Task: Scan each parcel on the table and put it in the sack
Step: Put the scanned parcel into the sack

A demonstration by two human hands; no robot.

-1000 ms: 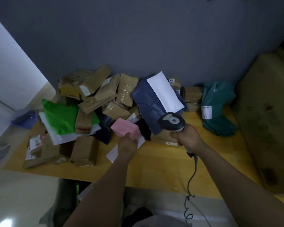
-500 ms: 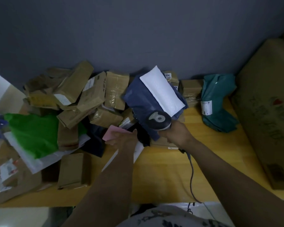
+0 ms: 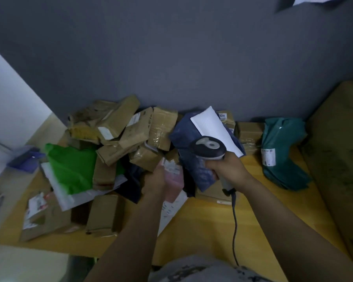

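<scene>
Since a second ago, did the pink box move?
Yes. The left hand has tipped the pink box up and brought it rightward, nearer the navy bag lying on the pile.

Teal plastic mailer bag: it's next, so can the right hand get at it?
Likely not: right hand grips the grey corded scanner, though bare wooden table separates it from the teal plastic mailer bag.

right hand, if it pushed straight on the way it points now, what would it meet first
Probably the dark blue mailer bag just beyond the scanner that the right hand grips; depth is unclear.
</scene>
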